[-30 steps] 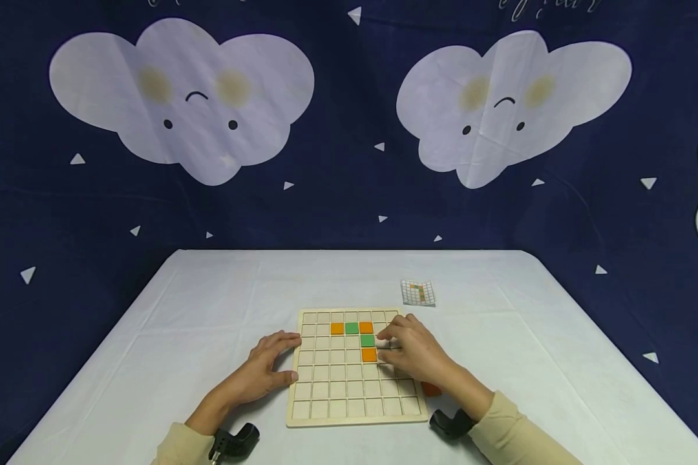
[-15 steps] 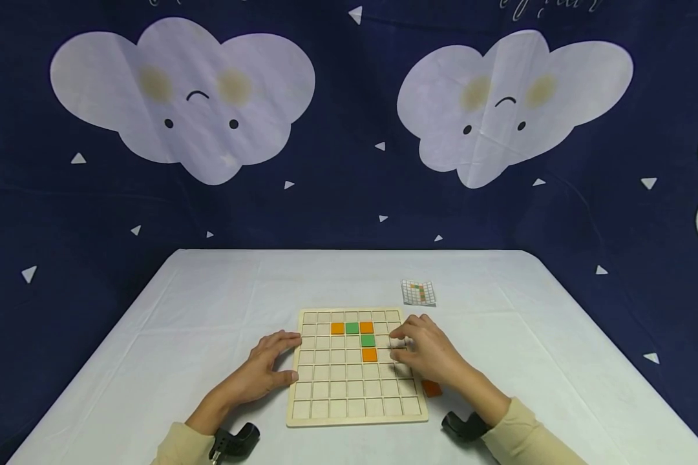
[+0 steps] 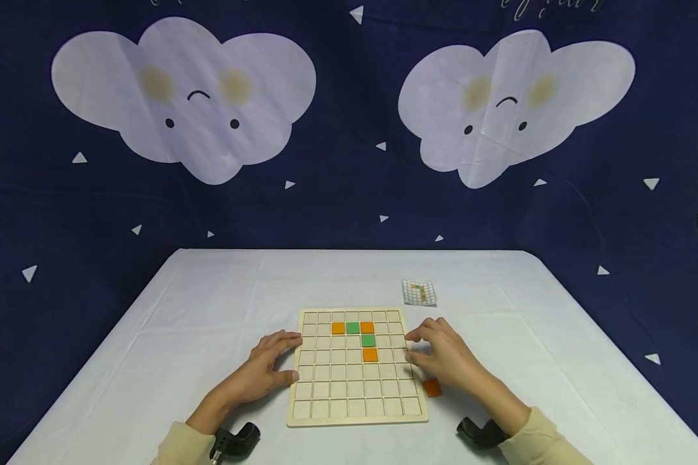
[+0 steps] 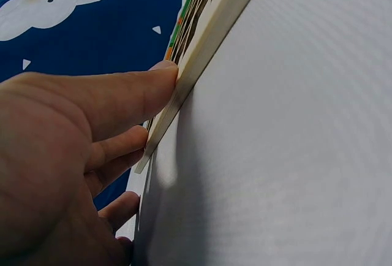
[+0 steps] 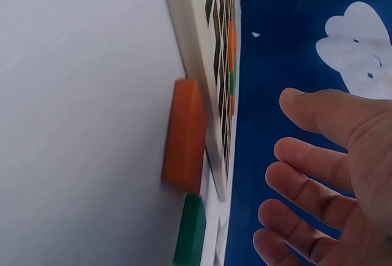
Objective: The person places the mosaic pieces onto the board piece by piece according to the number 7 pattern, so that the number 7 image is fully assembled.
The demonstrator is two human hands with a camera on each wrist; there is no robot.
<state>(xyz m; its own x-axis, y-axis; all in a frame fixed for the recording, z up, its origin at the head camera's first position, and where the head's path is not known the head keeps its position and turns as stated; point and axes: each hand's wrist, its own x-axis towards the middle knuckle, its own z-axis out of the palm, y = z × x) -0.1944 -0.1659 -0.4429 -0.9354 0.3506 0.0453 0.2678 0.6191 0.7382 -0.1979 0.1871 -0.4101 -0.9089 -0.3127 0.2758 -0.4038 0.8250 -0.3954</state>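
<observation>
A wooden grid board [image 3: 337, 391] lies on the table. Orange and green square tiles fill some cells: a row with an orange tile [image 3: 338, 328], a green tile [image 3: 353, 328] and another orange one, then green and orange going down. My left hand [image 3: 264, 365] touches the board's left edge with thumb and fingertips, fingers extended. My right hand [image 3: 448, 355] hovers by the right edge, fingers spread and holding nothing. Beneath it, beside the board, lies a loose orange tile [image 3: 432, 387]. The right wrist view also shows a loose green tile [image 5: 190, 232], hidden in the head view.
A small card [image 3: 419, 292] printed with a grid and coloured squares lies beyond the board's upper right corner. White cloth covers the table [image 3: 209, 310]. Behind it hangs a dark blue curtain [image 3: 349, 213] with clouds. Black wrist devices sit at both wrists.
My right hand has drawn back to the right, from beside the lowest orange tile to the board's right edge, uncovering more cells and the loose orange tile. The left hand stays put.
</observation>
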